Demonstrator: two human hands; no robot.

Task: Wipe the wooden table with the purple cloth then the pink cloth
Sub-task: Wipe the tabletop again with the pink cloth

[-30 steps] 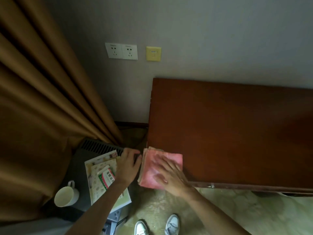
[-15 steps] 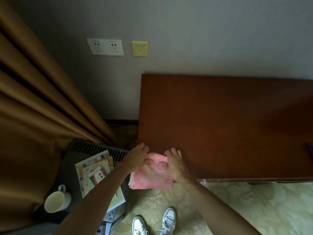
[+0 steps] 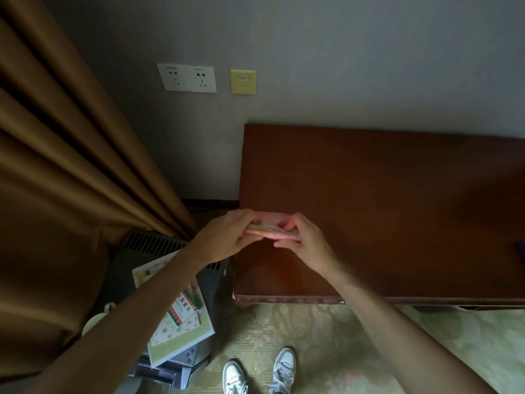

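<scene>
Head view: brown curtain [image 3: 65, 172] fills the 9 o'clock side, grey wall [image 3: 341, 52] across 12. Wooden table [image 3: 397, 209] runs from centre out to 3 o'clock, back edge against the wall. Patterned carpet [image 3: 326, 336] along 6 o'clock. Dark vented appliance [image 3: 150, 245] on the floor at 8 o'clock, just beside the table's left end, with a booklet [image 3: 181, 331] and a red-green-white box [image 3: 183, 307] lying on top. White mug [image 3: 93, 322] at 8, partly hidden by the left forearm. Double wall socket [image 3: 187, 78] and yellow wall plate [image 3: 243, 81] at 11–12. Two white sneakers [image 3: 258, 371] at 6.

Pink cloth [image 3: 272, 230], folded into a flat wad, sits over the table's left edge near centre frame, held between both hands; cannot tell if it touches the tabletop. Left hand [image 3: 224, 237] grips its left end, fingers curled over the top. Right hand [image 3: 306, 240] pinches its right end, thumb under, fingers curled over. A small dark purple patch [image 3: 520, 248] shows at the 3 o'clock frame edge on the table; too cropped to identify.
</scene>
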